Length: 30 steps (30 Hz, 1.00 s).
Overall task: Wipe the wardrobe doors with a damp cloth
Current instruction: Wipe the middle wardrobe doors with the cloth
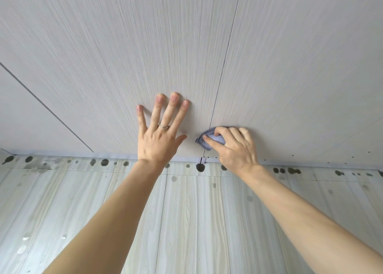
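Blue cloth (210,139), bunched in the clenched right hand (234,147), straddles the door seam (224,60) running toward 12 o'clock; left hand (159,132) braces flat at 9 o'clock.

Bright, even, diffuse light fills the frame, and its source is out of view. The pale wardrobe doors (124,56) show no hot spots. The only shadows are faint, soft-edged smudges on the door just right of the left hand (159,134) fingers and under its thumb, and a thin dark rim around the right hand (234,147). Focus is crisp in the middle: knuckles, nails and the nap of the cloth (209,139) gripped in the right hand read clearly. The floor (196,222) carries a mild sheen, with small white glints at lower left. Wide-angle distortion splays the centre seam (226,54) and left seam (47,107) outward, and the door grain softens into streaks toward the top edge.
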Tool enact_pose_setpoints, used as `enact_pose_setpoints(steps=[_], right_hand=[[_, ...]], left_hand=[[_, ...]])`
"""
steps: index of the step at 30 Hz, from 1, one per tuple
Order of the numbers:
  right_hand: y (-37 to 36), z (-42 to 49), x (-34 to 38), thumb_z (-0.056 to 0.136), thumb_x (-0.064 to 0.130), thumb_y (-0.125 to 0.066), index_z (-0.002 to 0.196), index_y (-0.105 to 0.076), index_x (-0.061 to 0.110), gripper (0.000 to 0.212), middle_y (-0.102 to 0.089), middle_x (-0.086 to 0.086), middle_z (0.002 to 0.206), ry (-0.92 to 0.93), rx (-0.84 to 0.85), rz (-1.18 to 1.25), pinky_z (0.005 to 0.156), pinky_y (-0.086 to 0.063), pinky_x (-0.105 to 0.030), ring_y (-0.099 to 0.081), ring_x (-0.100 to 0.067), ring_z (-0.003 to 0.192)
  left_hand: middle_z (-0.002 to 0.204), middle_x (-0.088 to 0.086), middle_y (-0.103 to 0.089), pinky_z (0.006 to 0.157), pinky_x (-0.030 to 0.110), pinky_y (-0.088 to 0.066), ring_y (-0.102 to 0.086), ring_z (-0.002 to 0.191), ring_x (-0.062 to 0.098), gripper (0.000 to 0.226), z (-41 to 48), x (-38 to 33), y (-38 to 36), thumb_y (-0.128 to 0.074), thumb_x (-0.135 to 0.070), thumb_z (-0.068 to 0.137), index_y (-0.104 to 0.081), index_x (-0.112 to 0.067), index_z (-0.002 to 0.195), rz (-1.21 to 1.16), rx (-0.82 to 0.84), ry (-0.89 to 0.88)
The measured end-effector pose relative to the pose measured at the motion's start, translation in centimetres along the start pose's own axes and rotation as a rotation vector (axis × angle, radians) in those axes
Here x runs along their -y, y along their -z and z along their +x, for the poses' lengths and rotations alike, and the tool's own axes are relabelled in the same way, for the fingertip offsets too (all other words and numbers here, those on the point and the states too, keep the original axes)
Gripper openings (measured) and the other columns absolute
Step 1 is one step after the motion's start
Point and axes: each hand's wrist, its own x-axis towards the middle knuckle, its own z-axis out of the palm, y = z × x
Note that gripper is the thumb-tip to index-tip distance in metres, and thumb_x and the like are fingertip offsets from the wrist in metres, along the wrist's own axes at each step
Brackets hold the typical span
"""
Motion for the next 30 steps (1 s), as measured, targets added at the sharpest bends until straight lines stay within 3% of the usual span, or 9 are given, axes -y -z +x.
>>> enact_pose_setpoints(steps=[2, 7, 11, 14, 18, 25, 30], right_hand=[[-0.7, -0.7, 0.2, 0.099, 0.005, -0.036, 0.111, -0.076, 0.029, 0.048, -0.067, 0.002, 0.093, 0.016, 0.017, -0.006, 0.071, -0.037, -0.037, -0.055, -0.023, 0.068], [-2.9, -2.9, -0.1, 0.091, 0.002, -0.047, 0.116, -0.072, 0.03, 0.045, -0.065, 0.002, 0.101, 0.14, 0.074, -0.109, 0.074, -0.039, -0.037, -0.054, -0.022, 0.076], [-4.2, -4.2, -0.1, 0.093, 0.003, -0.03, 0.115, -0.069, 0.03, 0.052, -0.064, 0.004, 0.109, 0.236, 0.186, -0.173, 0.078, -0.038, -0.038, -0.054, -0.021, 0.084], [-5.4, -5.2, 0.6, 0.092, 0.01, -0.033, 0.109, -0.07, 0.028, 0.045, -0.063, 0.008, 0.106, 0.355, 0.297, -0.281, 0.08, -0.035, -0.036, -0.053, -0.018, 0.089], [-6.7, -6.9, 1.0, 0.094, 0.011, -0.024, 0.113, -0.07, 0.024, 0.052, -0.061, 0.009, 0.109, 0.474, 0.405, -0.384, 0.086, -0.032, -0.035, -0.05, -0.018, 0.096], [-4.4, -9.8, -3.7, 0.085, 0.014, -0.045, 0.094, -0.076, 0.019, 0.033, -0.06, 0.002, 0.103, 0.432, 0.412, -0.385, 0.086, -0.033, -0.038, -0.043, -0.025, 0.097], [-0.6, -12.3, -8.3, 0.084, 0.007, -0.038, 0.093, -0.074, 0.014, 0.038, -0.061, -0.004, 0.094, 0.168, 0.396, -0.365, 0.076, -0.031, -0.04, -0.043, -0.028, 0.089]], left_hand=[[0.166, -0.007, 0.024, 0.118, 0.069, -0.007, 0.019, 0.154, 0.022, 0.118, 0.0, -0.1, -0.3, -0.079, -0.048, 0.08, 0.005, -0.028, 0.161, 0.006, -0.016, -0.003], [0.165, -0.005, 0.028, 0.115, 0.07, -0.004, 0.023, 0.152, 0.023, 0.12, 0.2, 0.2, -1.4, -0.076, -0.051, 0.081, 0.011, -0.027, 0.16, 0.04, -0.042, -0.023], [0.164, -0.003, 0.031, 0.113, 0.071, -0.001, 0.026, 0.151, 0.025, 0.121, 0.0, 0.6, -2.2, -0.075, -0.052, 0.082, 0.014, -0.025, 0.16, 0.059, -0.052, -0.057], [0.164, -0.002, 0.031, 0.113, 0.071, -0.002, 0.026, 0.151, 0.026, 0.12, -0.1, 0.6, -2.2, -0.074, -0.053, 0.083, 0.015, -0.024, 0.16, 0.062, -0.058, -0.061], [0.163, -0.001, 0.032, 0.113, 0.069, 0.002, 0.025, 0.151, 0.028, 0.122, -0.1, 0.8, -2.4, -0.073, -0.056, 0.082, 0.016, -0.024, 0.159, 0.075, -0.059, -0.076], [0.164, 0.002, 0.03, 0.118, 0.066, 0.005, 0.021, 0.153, 0.029, 0.114, -0.7, 1.0, -3.0, -0.064, -0.058, 0.086, 0.015, -0.023, 0.16, 0.132, -0.056, -0.085], [0.166, 0.003, 0.024, 0.123, 0.059, 0.003, 0.017, 0.154, 0.028, 0.111, -0.9, -0.4, -2.2, -0.07, -0.048, 0.087, 0.008, -0.023, 0.161, 0.118, -0.044, -0.009]])
